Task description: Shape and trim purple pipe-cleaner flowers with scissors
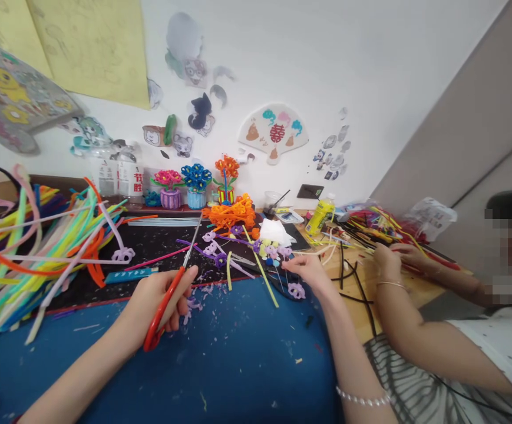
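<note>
My left hand (161, 300) is closed around the red-handled scissors (164, 309), whose metal blades point up and away over the dark mat. My right hand (309, 272) pinches at small flower pieces; a light purple flower (297, 290) hangs on a thin stem just below its fingers. Purple, yellow and blue small flowers (272, 250) lie beside those fingertips. Between the hands are a yellow-green pipe cleaner (261, 268) and more purple flowers (220, 259). An orange heap of looped pipe cleaners (233, 213) sits beyond the scissor tips.
Colourful pipe cleaners (61, 247) pile up at the left. Three potted pipe-cleaner flowers (197, 197) stand against the wall. A yellow bottle (320, 217) is at the back right. Another person's hands (390, 265) work at the right, near black pipe cleaners (357, 280).
</note>
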A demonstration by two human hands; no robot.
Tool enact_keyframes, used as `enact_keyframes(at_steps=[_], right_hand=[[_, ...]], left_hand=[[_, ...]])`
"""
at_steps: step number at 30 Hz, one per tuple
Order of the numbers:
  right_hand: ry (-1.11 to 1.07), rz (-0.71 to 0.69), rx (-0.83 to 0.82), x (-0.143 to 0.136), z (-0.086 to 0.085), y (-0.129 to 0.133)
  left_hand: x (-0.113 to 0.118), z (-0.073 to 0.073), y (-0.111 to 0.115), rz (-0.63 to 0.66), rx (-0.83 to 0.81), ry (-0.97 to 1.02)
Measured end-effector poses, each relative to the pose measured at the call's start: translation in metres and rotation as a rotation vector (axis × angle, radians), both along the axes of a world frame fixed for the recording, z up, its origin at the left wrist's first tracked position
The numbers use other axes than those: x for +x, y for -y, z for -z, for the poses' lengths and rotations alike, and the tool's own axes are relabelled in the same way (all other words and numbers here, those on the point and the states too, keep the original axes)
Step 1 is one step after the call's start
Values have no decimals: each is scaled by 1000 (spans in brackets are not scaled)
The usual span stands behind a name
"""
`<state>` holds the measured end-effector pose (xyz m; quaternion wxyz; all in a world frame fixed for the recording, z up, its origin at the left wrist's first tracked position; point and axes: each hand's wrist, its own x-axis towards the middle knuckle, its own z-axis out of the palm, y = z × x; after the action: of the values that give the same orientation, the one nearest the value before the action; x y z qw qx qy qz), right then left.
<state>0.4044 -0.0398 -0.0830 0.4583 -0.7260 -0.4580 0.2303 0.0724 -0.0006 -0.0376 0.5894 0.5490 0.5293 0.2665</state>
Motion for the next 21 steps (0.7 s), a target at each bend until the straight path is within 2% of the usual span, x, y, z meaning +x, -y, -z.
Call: enact_keyframes(at_steps=[12, 21], right_hand=[[-45, -70, 9, -1, -9, 1], [73, -99, -32, 3, -6, -1]], left_hand=[[5, -9, 6, 3, 45, -50], [4, -6, 5, 35, 125, -118]])
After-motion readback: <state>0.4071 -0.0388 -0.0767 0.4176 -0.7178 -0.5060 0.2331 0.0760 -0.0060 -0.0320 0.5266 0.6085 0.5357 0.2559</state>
